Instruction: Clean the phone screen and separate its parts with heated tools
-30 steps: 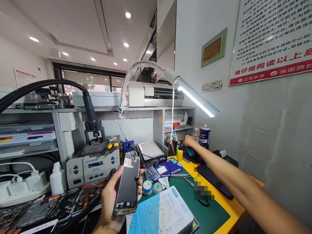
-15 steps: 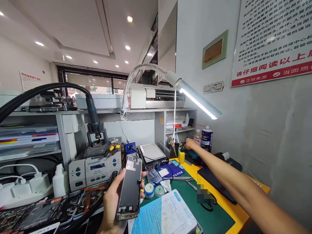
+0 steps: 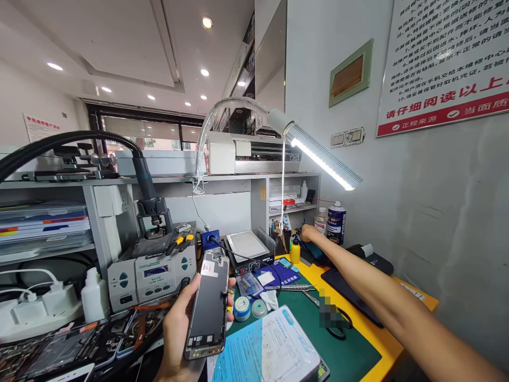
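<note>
My left hand [image 3: 175,329] is closed around a phone screen [image 3: 208,305], gripping it by its long edges. Its dark back, with a metal bracket at the top and small labels near the bottom, faces me. My right hand [image 3: 309,233] is stretched far across the desk to the back corner, fingers curled; whatever they grip is hidden. Close to it stand a yellow bottle [image 3: 295,250], a dark pen holder [image 3: 280,236] with tools, and a blue spray can [image 3: 336,224].
A booklet-topped box [image 3: 270,347] lies on the green mat [image 3: 350,353]. Scissors [image 3: 337,323], tweezers [image 3: 292,288] and a round blue tin [image 3: 242,309] are around it. At left stands a soldering station [image 3: 157,273] beside phone parts. A lit lamp [image 3: 324,159] hangs overhead.
The view has shifted slightly, moving everything a little left in the picture. My left hand still holds the phone screen; the right stays at the back corner.
</note>
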The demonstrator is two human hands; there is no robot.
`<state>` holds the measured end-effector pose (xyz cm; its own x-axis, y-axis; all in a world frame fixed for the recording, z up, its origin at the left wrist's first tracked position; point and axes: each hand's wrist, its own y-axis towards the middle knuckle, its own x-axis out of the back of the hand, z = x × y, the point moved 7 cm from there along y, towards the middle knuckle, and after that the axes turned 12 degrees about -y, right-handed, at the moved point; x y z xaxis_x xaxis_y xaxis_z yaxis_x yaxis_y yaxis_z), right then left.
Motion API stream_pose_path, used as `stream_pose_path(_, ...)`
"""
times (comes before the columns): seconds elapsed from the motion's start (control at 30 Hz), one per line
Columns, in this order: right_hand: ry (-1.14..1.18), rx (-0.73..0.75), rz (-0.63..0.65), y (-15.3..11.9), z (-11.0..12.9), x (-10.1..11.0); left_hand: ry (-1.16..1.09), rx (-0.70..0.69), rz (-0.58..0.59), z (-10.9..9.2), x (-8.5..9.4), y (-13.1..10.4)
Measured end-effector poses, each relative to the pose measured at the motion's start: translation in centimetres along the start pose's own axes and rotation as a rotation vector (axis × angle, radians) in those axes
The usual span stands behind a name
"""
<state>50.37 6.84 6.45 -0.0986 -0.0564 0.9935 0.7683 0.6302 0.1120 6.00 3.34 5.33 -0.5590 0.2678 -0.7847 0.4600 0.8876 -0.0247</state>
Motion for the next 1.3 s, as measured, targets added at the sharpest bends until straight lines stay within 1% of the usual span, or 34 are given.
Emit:
stream_pose_path(0.1, -0.045, 0.019, 0.082, -0.6, -0.1, -0.3, 0.009, -0.009, -0.014, -0.1, -0.1, -0.1)
stream_pose_path(0.17, -0.066, 0.035, 0.106, -1.1, -0.2, -0.2, 0.018, -0.008, -0.016, 0.0, -0.2, -0.2)
stream_pose_path(0.27, -0.087, 0.069, 0.123, -2.0, -0.1, 0.4, 0.031, -0.005, -0.007, 0.0, -0.1, -0.1)
stream_pose_path(0.37, -0.099, 0.116, 0.134, -3.2, 0.1, 1.5, 0.030, 0.001, 0.008, 0.1, 0.0, 0.1)
stream_pose_path(0.47, -0.107, 0.181, 0.160, -5.0, 0.2, 2.6, 0.014, 0.001, 0.004, 0.2, 0.0, 0.2)
stream_pose_path(0.57, -0.107, 0.278, 0.233, -7.7, 0.2, 2.9, 0.027, 0.004, 0.002, 0.2, 0.0, 0.2)
stream_pose_path(0.7, -0.104, 0.470, 0.350, -11.8, 1.0, 2.3, 0.043, 0.013, 0.002, 0.4, 0.2, 0.3)
stream_pose_path(0.77, -0.114, 0.566, 0.368, -13.4, 1.9, 1.6, 0.048, 0.007, -0.003, 0.5, 0.3, 0.3)
stream_pose_path(0.83, -0.138, 0.647, 0.351, -14.6, 3.1, 0.8, 0.055, 0.001, -0.008, 0.4, 0.3, 0.3)
stream_pose_path(0.93, -0.192, 0.745, 0.320, -15.8, 4.8, -0.6, 0.053, 0.000, -0.010, 0.4, 0.1, 0.1)
stream_pose_path(1.03, -0.250, 0.823, 0.319, -16.6, 5.7, -1.7, 0.045, 0.007, -0.019, 0.4, 0.0, 0.0)
stream_pose_path(1.17, -0.289, 0.892, 0.344, -17.4, 6.0, -2.0, 0.063, -0.002, -0.030, 0.4, 0.0, -0.1)
stream_pose_path(1.3, -0.282, 0.888, 0.348, -18.2, 6.1, -2.3, 0.053, 0.007, -0.013, 0.5, 0.1, 0.1)
